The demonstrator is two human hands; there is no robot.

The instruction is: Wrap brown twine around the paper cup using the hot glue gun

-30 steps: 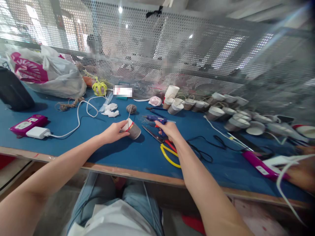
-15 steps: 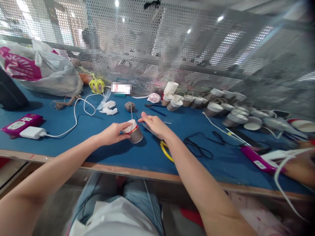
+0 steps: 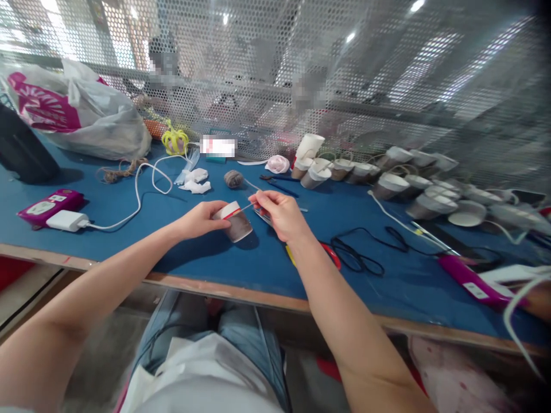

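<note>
My left hand is closed around a small paper cup with a white upper band, a red stripe and a grey-brown lower part. The cup is tilted on or just above the blue table. From the red stripe a thin grey yarn runs taut to my right hand, which pinches it between thumb and fingers. A pair of scissors with red and yellow handles lies under my right hand and wrist, partly hidden. Behind the cup sits a grey ball of yarn.
Several similar cups with string handles stand at the back right. Pliers, a pink ribbon roll and a black cord lie nearby. Purple power strips are on both sides; another person's hand is far right. A plastic bag stands left.
My right hand has closed on the yarn and draws it sideways to the right; before, the yarn rose upright from the cup and the thumb was apart. The view has shifted slightly.
</note>
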